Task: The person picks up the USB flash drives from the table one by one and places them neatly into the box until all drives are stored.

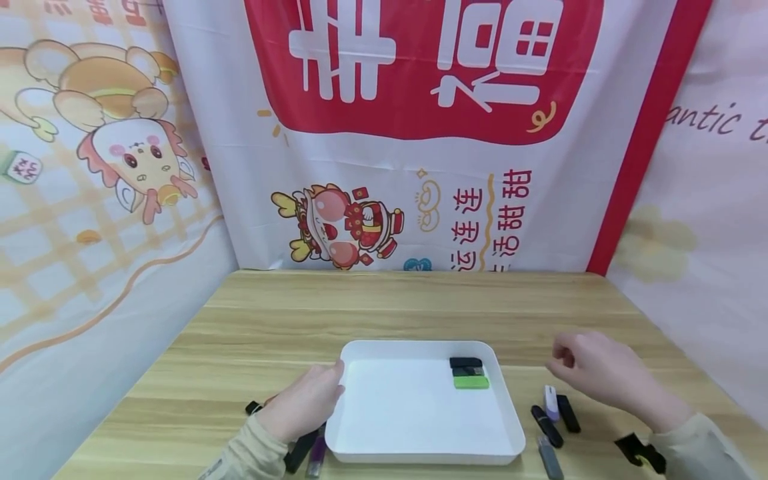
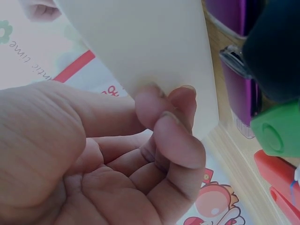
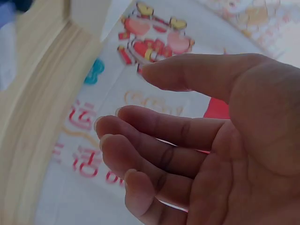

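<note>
A white rectangular tray (image 1: pixel 420 427) lies on the table. My left hand (image 1: pixel 306 400) is at its left rim, thumb and curled fingertips pinching the edge; the left wrist view shows the fingers against the tray wall (image 2: pixel 154 42). Inside, near the right side, a black USB flash drive (image 1: pixel 465 363), a dark one (image 1: pixel 467 371) and a green one (image 1: pixel 471 383) lie in a column. My right hand (image 1: pixel 606 373) hovers right of the tray, fingers loosely bent and holding nothing. Below it are a white-and-purple drive (image 1: pixel 551 403), black drives (image 1: pixel 568 413) and a grey drive (image 1: pixel 550 458).
Left of the tray, partly under my left arm, lie a purple drive (image 1: pixel 317 457) and a black item (image 1: pixel 300 453). The left wrist view adds a green piece (image 2: pixel 276 129) and a red piece (image 2: pixel 279 180). A black-and-yellow item (image 1: pixel 641 453) sits by my right sleeve. Printed cloths (image 1: pixel 420 153) surround the wooden table (image 1: pixel 270 313).
</note>
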`<action>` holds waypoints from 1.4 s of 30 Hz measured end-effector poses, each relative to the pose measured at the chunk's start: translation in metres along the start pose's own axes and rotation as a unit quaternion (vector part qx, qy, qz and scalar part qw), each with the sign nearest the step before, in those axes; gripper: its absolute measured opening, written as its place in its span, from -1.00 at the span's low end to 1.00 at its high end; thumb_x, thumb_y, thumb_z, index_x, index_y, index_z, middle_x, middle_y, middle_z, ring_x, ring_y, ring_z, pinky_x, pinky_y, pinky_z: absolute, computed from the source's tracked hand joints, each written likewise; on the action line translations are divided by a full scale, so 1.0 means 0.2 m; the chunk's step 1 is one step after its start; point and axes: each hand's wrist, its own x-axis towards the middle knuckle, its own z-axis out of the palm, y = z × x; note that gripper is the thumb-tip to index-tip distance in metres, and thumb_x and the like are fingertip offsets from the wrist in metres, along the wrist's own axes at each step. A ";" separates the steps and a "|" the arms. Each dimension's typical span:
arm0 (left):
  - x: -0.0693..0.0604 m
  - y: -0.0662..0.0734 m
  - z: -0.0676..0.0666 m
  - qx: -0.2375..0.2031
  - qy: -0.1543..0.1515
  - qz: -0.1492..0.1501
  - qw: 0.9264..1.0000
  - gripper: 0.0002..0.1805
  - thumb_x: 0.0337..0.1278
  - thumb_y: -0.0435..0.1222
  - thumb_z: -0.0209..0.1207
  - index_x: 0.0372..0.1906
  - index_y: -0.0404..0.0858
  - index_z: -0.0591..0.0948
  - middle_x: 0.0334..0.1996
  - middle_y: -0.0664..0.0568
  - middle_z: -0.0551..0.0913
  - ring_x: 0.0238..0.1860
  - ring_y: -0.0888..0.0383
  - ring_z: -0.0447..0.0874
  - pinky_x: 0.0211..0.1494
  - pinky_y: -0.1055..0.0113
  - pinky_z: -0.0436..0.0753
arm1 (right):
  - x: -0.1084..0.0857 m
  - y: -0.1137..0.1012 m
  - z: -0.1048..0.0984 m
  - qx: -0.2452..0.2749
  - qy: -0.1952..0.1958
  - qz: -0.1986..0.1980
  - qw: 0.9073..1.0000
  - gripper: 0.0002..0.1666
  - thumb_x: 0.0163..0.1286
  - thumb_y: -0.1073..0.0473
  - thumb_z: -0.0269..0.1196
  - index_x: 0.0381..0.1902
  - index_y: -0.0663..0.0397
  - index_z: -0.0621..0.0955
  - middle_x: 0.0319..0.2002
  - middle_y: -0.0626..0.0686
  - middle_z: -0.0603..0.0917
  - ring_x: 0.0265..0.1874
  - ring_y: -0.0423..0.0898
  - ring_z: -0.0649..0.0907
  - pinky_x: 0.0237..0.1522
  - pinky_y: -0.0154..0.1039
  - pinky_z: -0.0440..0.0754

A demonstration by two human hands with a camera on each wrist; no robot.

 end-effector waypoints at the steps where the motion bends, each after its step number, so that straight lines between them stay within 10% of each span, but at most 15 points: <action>1: 0.00 0.00 0.00 0.001 0.000 -0.001 1.000 -0.60 0.15 -0.53 0.22 0.03 -0.73 0.45 -0.39 -0.31 0.63 -0.44 0.06 0.63 -0.40 0.29 0.65 | -0.02 0.03 0.00 0.007 -0.003 0.007 1.000 -0.88 0.26 0.10 0.33 -0.45 -0.06 0.62 -0.56 -0.17 0.51 -0.58 -0.20 0.44 -0.58 -0.23 0.44; 11: 0.00 0.02 -0.01 -0.006 -0.011 -0.016 1.000 -0.58 0.18 -0.52 0.21 0.06 -0.73 0.43 -0.33 -0.36 0.64 -0.37 0.00 0.66 -0.35 0.28 0.67 | -0.10 0.18 0.05 0.041 -0.011 0.025 0.999 -0.86 0.27 0.10 0.35 -0.43 -0.03 0.62 -0.56 -0.18 0.53 -0.56 -0.23 0.47 -0.53 -0.26 0.46; 42: -0.01 0.01 0.00 0.006 0.002 0.008 1.000 -0.60 0.18 -0.53 0.20 0.03 -0.75 0.42 -0.47 -0.27 0.61 -0.54 0.16 0.54 -0.50 0.40 0.59 | -0.06 0.17 0.14 0.036 -0.054 0.077 0.995 -0.81 0.25 0.12 0.35 -0.49 0.03 0.58 -0.58 -0.09 0.50 -0.57 -0.13 0.46 -0.53 -0.17 0.46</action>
